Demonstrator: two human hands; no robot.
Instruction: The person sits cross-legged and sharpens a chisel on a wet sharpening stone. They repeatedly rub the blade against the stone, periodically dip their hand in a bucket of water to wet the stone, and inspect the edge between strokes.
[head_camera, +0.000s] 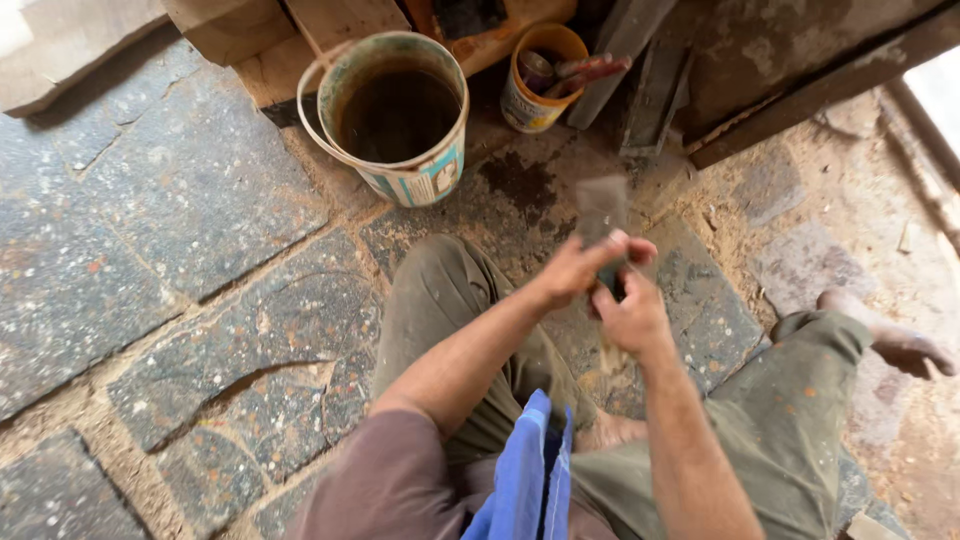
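A blue cloth (527, 475) hangs down nearest the camera, between the person's knees in dusty olive trousers (800, 420). Above it, the two hands meet over the stone floor (180, 200): the left hand (572, 268) is curled closed around the lower part of a flat, blurred metal blade (602, 208), something like a scraper, which stands upright from the fist, and the right hand (632, 318) is closed just beneath it, touching the left and apparently gripping the same tool's lower end. A bare foot (895, 340) rests on the sandy ground to the right. Beyond the hands, a large worn bucket (400, 120) with a wire handle holds dark liquid, and beside it to the right a small yellow tin (535, 85) carries a few tool handles. Wooden planks (800, 70) lean along the far edge.
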